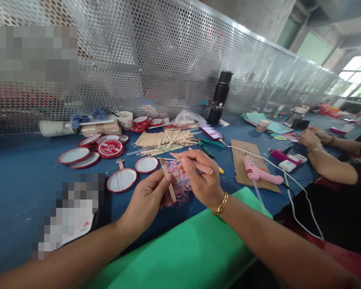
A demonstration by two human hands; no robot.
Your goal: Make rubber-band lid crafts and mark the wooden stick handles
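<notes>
My left hand [152, 192] pinches a flat wooden craft stick [169, 182], held upright and slightly tilted; its upper end is brown. My right hand [203, 176] grips a slim pink pen [203, 166], its tip pointing left above the stick's top, apart from it. Under both hands lies a tangle of multicoloured rubber bands [185, 180], partly hidden by my fingers. To the left, a round red-rimmed jar lid [122, 180] lies inner side up, with a small cross of sticks [120, 163] at its far edge. Another lid [146, 165] lies closer to my left hand.
Craft sticks [165, 138] are heaped behind my hands, near green-handled pliers [209, 148]. A pink glue gun [258, 172] rests on cardboard [239, 154] at right, its cable trailing. A black bottle [221, 98] stands behind. A co-worker's hands [313, 138] are far right.
</notes>
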